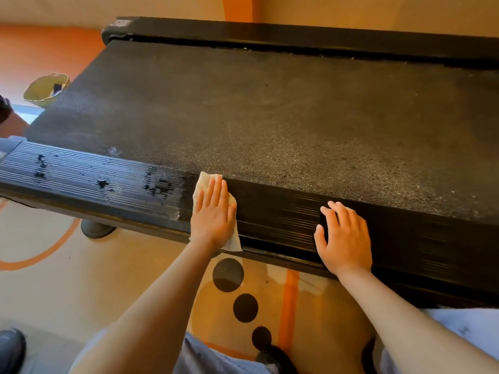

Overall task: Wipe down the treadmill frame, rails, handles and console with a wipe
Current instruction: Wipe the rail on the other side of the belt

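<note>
On the rail (275, 220), flat left hand (213, 211) presses wipe (204, 182); right hand (345, 238) rests splayed.

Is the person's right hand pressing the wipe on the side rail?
No, the right hand rests bare on the side rail, while the left hand presses the wipe flat.

On the near side rail (275, 217), left hand (213, 211) atop the wipe (204, 183), right hand (344, 238) to its right, belt (270, 117) behind.

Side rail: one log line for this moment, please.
left hand: presses wipe on side rail | right hand: flat on rail
</note>
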### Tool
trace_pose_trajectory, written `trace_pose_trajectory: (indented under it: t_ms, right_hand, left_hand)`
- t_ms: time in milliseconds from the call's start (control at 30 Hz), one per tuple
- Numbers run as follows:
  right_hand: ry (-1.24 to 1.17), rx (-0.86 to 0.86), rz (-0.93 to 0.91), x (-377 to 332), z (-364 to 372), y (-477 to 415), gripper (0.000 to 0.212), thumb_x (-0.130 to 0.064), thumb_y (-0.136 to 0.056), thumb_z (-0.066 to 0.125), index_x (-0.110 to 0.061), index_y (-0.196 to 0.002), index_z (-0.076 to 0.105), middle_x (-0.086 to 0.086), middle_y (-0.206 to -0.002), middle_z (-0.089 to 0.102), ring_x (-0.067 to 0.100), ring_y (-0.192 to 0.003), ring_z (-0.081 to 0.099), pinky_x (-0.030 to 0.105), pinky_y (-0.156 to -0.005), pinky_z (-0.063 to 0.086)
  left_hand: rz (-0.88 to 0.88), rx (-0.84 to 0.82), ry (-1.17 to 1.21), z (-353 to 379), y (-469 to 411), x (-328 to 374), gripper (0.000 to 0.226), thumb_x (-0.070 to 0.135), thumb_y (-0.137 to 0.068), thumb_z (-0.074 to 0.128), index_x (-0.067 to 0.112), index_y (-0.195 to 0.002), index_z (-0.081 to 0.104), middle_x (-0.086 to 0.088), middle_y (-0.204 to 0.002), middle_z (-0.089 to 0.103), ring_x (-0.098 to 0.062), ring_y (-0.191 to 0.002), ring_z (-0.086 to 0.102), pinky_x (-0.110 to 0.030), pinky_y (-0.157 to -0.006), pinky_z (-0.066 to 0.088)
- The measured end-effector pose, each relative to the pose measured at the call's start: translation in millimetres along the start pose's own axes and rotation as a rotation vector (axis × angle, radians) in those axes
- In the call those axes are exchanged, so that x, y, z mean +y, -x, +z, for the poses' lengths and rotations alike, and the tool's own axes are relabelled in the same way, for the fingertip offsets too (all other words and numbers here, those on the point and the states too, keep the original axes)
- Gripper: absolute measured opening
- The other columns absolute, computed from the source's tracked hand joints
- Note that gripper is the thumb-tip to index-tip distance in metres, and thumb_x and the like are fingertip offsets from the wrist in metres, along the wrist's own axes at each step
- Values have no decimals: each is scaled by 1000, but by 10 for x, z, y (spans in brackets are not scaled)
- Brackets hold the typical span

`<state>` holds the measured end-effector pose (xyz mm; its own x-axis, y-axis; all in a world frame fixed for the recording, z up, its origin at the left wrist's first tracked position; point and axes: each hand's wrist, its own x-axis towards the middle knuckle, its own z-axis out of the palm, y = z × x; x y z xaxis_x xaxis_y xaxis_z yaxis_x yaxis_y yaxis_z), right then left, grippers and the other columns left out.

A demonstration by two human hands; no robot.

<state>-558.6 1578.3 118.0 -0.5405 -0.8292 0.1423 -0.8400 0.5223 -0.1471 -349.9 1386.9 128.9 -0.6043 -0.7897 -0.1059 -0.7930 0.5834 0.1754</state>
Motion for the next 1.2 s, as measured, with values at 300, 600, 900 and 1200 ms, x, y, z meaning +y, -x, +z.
trace_pose_trajectory:
  t_ms: [300, 600, 900, 1200]
  right_hand:
    - [-17, -12, 13, -40, -28, -13, 49, -39, -92, 34, -12, -125, 58, 11, -133, 55, 28, -127, 48, 46, -102, 43]
    - [-34, -3, 14, -37, -38, -10, 48, -39, -92, 35, -12, -123, 60, 11, -131, 57, 28, -125, 50, 45, -101, 45]
    - [-73, 53, 11, -119, -46, -35, 43, -33, -94, 36, -9, -118, 62, 11, -126, 60, 28, -123, 51, 45, -102, 43]
    - [-108, -58, -178, -1103, 139, -257, 51, -35, -96, 28, -11, -134, 52, 8, -139, 52, 24, -133, 44, 46, -112, 35]
  left_hand:
    - [93, -22, -29, 96, 25, 534, 58, 41, -104, 10, 16, -153, -6, 0, -161, -14, -15, -146, -20, -38, -120, -10]
    - [51, 2, 22, 2, -214, 258, 57, 42, -104, 10, 18, -154, -3, 2, -161, -10, -10, -146, -17, -33, -120, -9]
    - [136, 248, 32, -11, 160, -440, 55, 39, -103, 16, 14, -146, 38, -4, -152, 34, -17, -144, 25, -41, -118, 24]
    - [123, 235, -91, -95, 68, -1282, 59, 38, -103, 13, 5, -145, 37, -11, -151, 37, -22, -143, 29, -34, -121, 16]
